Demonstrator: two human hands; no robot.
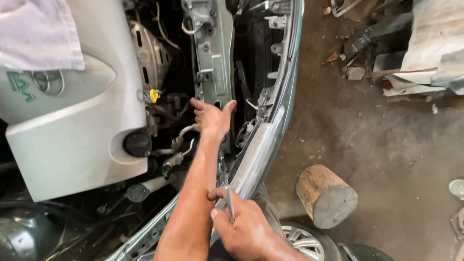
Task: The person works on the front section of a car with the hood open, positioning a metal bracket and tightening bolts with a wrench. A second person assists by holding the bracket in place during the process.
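1. The left hand (212,117) reaches into the engine bay, fingers spread wide, palm against the pale green radiator support (215,58); it grips nothing.
2. The right hand (241,227) pinches a thin metal rod tool (228,191), fingers closed round its shaft, just beside the front body edge (263,145).
3. Judgement: this looks like feeling for a fastener, with the tool held ready; guiding its tip in would need care.
4. The white engine cover (72,140) is smooth plastic; the log stump (325,195) rough-barked and cylindrical; the floor (386,145) dusty.
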